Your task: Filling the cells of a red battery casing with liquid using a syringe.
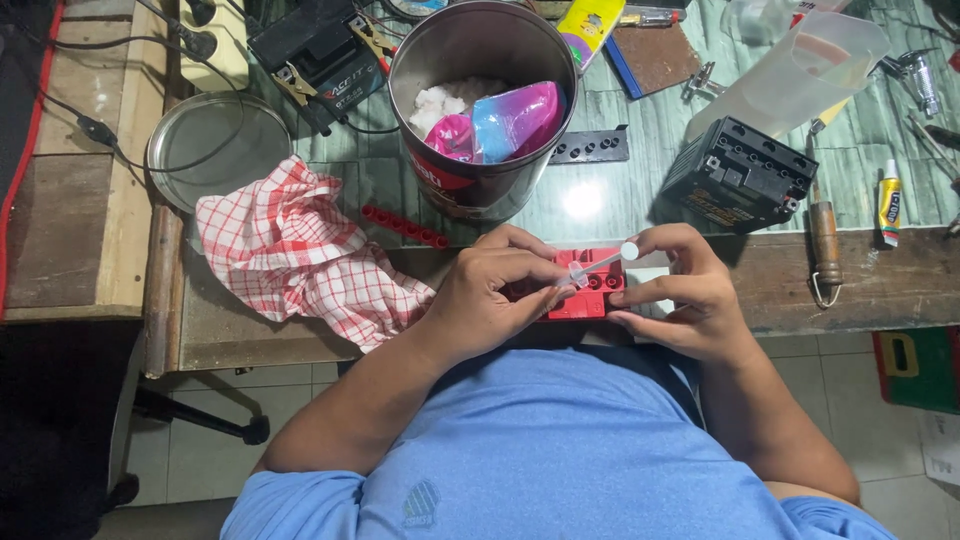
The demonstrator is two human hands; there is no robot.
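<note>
A: Your table (640, 200) is crowded. The big metal tin (480, 110) stands just beyond your hands, the red-checked cloth (300, 260) lies to your left, and the black battery (745, 170) sits off to your right.

B: And the job itself?

A: You've got the red battery (585, 295) at the table's near edge. Your left hand (490, 295) has its grip pinched shut on a small white dropper (600, 262) over the filler holes. Your right hand (690, 290) is clasped around the casing, steadying it. I'd say filling is under way; the red cap strip (405, 227) lies apart by the tin, not yet fitted. Nothing blocks you.
</note>
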